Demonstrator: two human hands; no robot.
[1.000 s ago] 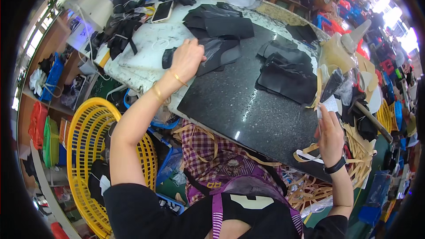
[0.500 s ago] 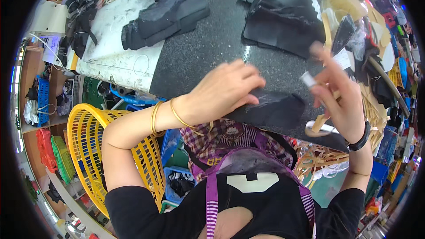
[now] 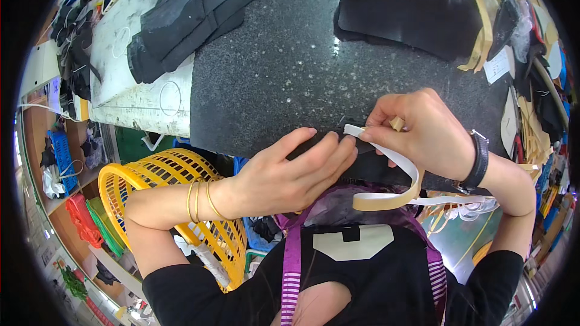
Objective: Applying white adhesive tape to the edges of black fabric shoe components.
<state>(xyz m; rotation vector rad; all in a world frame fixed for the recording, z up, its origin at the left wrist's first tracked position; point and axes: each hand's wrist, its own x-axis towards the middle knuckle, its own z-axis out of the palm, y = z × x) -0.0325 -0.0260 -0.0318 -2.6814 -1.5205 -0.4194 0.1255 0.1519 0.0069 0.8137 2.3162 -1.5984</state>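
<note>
Between thumb and fingers, my right hand (image 3: 429, 139) pinches a white strip of tape (image 3: 386, 201) with a tan backing. The tape's free end reaches the black sheet piece (image 3: 368, 167) at the near table edge, and the rest curls down and trails right. A small tan bit (image 3: 396, 124) sticks out between the right fingers. My left hand (image 3: 296, 172) lies over the black piece with fingers stretched out, their tips beside the tape end. Much of the black piece is hidden under the hands.
Stacked black pieces lie at the far left (image 3: 199, 18) and far right (image 3: 405, 18) of the dark speckled tabletop (image 3: 272, 84). A yellow plastic basket (image 3: 160, 166) stands left below the table. Tan paper strips (image 3: 534, 121) hang at the right.
My right hand has come left and down to the black piece, bringing the tape end to it. My left hand has lowered, its fingers now straighter. The view has shifted closer to the table.
</note>
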